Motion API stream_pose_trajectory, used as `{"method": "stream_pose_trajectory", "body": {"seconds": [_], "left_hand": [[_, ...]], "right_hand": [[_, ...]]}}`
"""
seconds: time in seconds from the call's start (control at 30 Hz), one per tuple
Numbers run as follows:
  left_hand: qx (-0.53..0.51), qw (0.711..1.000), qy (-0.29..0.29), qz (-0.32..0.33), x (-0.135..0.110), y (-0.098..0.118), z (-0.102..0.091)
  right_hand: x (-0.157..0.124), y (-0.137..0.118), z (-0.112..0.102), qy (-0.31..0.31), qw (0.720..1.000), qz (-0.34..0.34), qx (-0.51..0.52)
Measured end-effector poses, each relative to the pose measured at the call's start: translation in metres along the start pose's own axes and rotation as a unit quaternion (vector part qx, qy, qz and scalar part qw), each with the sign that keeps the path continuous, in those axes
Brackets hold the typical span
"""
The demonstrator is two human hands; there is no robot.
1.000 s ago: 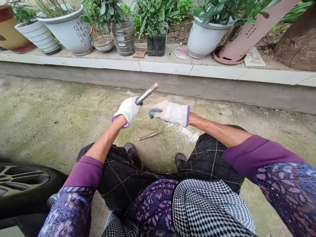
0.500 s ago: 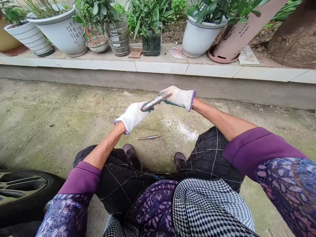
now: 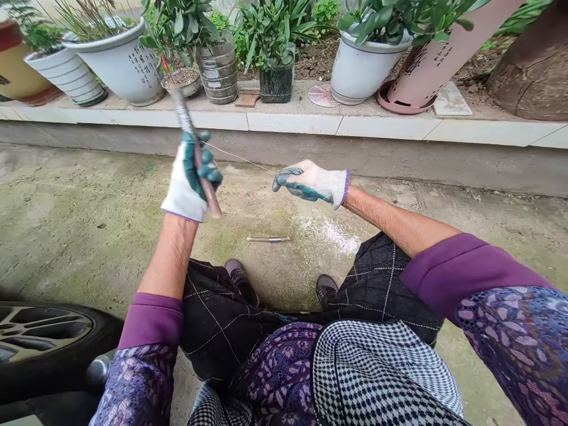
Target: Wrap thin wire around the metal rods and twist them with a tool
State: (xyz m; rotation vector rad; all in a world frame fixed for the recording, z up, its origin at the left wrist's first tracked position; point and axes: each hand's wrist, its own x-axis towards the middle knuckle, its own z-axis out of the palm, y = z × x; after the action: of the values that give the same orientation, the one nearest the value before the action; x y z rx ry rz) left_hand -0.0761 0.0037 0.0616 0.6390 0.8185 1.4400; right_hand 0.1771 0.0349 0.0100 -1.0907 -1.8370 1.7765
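My left hand (image 3: 190, 174), in a white glove with green coated fingers, is wrapped round a stick (image 3: 207, 192) wound with silvery wire or string. The stick stands steeply tilted and its upper end is blurred. From it a thin light strand (image 3: 239, 157) runs taut, sloping down to my right hand (image 3: 306, 180). That gloved hand is closed, its fingertips pinched on the strand. Below, on the concrete between my feet, lies a second stick (image 3: 268, 239) with a silvery winding round part of it.
A tiled ledge (image 3: 293, 123) crosses the far side, carrying several potted plants, among them a white pot (image 3: 368, 71) and a pink pot (image 3: 419, 77). White powder (image 3: 335, 235) is scattered on the concrete ground. At lower left is a car wheel (image 3: 39, 331).
My left hand has swung left and up with the stick, away from my right hand, turning it steep. The strand now stretches between both hands. My right hand has barely moved.
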Motion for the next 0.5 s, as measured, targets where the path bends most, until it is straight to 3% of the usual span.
{"method": "stream_pose_trajectory", "body": {"seconds": [0.1, 0.23, 0.33, 0.5], "left_hand": [[-0.113, 0.993, 0.028, 0.019, 0.009, 0.027, -0.023], [-0.121, 0.992, 0.016, 0.020, 0.009, 0.039, -0.045], [-0.116, 0.993, -0.006, 0.013, 0.006, 0.037, -0.048], [-0.114, 0.992, 0.006, 0.052, 0.001, 0.044, -0.043]], "right_hand": [[0.004, 0.012, -0.016, 0.048, 0.999, 0.011, -0.012], [0.006, 0.024, -0.033, 0.090, 0.995, 0.033, -0.036], [0.007, 0.028, -0.041, 0.097, 0.994, 0.029, -0.043], [0.008, 0.039, -0.053, 0.112, 0.987, 0.028, -0.109]]}}
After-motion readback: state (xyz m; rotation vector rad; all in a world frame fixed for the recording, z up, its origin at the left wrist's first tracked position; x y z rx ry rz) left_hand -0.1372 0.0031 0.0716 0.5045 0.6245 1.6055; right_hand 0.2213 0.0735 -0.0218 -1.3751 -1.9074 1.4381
